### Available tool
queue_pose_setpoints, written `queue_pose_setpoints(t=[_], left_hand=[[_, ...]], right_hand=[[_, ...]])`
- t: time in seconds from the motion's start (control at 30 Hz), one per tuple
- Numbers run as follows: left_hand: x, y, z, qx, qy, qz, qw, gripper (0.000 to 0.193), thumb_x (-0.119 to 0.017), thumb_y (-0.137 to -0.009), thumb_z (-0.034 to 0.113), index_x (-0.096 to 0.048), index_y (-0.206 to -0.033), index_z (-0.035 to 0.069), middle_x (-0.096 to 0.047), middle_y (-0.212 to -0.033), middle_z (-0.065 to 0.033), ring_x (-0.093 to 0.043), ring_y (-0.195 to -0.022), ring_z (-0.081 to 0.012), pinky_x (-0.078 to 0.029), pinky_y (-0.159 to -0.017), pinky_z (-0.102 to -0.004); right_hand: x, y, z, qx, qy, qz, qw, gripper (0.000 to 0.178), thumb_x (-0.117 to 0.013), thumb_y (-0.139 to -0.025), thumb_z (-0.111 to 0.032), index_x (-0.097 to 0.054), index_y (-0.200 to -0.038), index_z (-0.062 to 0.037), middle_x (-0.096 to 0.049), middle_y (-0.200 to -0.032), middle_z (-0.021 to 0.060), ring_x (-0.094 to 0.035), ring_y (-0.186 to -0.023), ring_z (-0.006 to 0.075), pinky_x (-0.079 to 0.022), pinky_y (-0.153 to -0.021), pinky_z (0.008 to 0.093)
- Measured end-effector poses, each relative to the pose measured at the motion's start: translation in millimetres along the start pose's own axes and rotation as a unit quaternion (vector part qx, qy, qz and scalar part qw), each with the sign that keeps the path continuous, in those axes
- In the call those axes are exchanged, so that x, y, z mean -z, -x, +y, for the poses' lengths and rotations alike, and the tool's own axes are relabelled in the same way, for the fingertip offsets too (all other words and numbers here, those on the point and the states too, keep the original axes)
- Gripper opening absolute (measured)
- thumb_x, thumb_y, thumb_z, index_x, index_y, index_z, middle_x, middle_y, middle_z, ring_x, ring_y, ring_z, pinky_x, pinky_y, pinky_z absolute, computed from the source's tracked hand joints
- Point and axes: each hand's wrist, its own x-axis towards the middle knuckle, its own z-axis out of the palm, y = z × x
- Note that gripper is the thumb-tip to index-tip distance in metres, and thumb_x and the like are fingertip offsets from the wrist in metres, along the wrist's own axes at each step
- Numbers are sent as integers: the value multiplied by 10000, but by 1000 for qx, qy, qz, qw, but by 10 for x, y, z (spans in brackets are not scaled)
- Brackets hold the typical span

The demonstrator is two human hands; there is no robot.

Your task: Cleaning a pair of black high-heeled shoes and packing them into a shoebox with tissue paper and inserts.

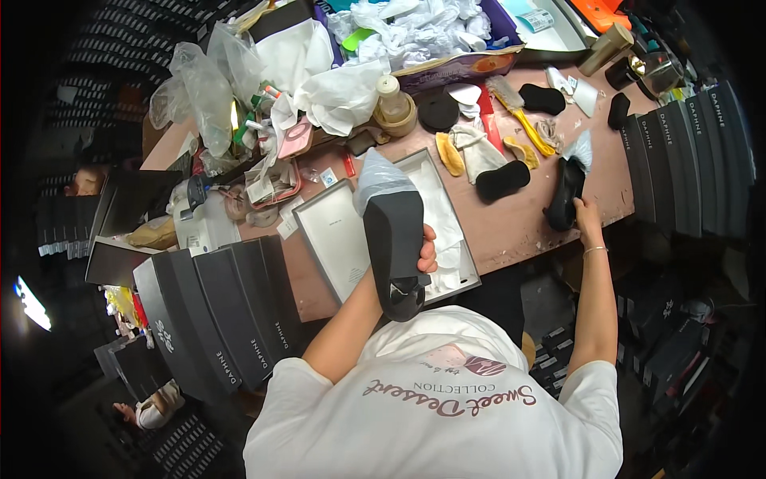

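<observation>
My left hand (428, 249) is wrapped round a black shoe (392, 227) and holds it up before my chest, its dark sole facing up. Thin whitish wrapping (381, 180) covers the far end of this shoe. Below it lies an open grey shoe box (471, 263) with white paper (437, 203) inside, beside its lid (323, 231). Out to the right, my right hand (589, 219) grips the near end of a second black shoe (566, 191) at the table. Similar pale wrapping (580, 150) sticks out of its far end.
Dark shoe boxes stand in a row at the left (231, 303) and another at the right (686, 152). A yellow-handled brush (527, 120), a black oval pad (503, 181) and cloths lie on the pink table (511, 239). Behind stands a purple carton (455, 68) of crumpled paper.
</observation>
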Motion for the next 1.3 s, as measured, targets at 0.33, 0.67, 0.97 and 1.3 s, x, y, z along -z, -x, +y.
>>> queue_pose_setpoints(t=[0.33,0.67,0.97,1.3], left_hand=[[-180,491,38,-342,-266,387,814,396,-611,-928,77,-422,-1270,11,-568,-1139,-83,-562,-1046,-168,-459,-918,-309],[-539,679,270,-219,-756,218,578,374,-721,-828,188,-626,-1121,-25,-639,-965,-116,-610,-1002,-225,-453,-955,-392],[331,-123,513,-199,-894,171,362,256,-685,-775,212,-672,-970,45,-649,-1043,-111,-556,-1112,-304,-335,-1015,-493],[-857,766,1318,-113,-475,128,863,175,-635,-865,73,-647,-1030,16,-677,-937,-20,-618,-828,-91,-493,-741,-244]], right_hand=[[-1087,2812,-2016,470,103,-290,827,851,-786,-773,-339,-348,-1449,-66,-326,-1473,227,-425,-1289,388,-377,-1053,427],[-721,2776,-946,182,-277,-283,900,656,-739,-755,-185,-481,-1313,43,-597,-1140,137,-619,-991,232,-504,-901,337],[-617,3187,-682,141,-562,-220,785,670,-721,-771,-322,-468,-1279,33,-601,-1154,197,-639,-1003,307,-589,-760,400],[-533,3148,-948,193,-468,-309,805,702,-755,-718,-360,-513,-1202,86,-642,-1012,199,-683,-881,279,-617,-670,371]])
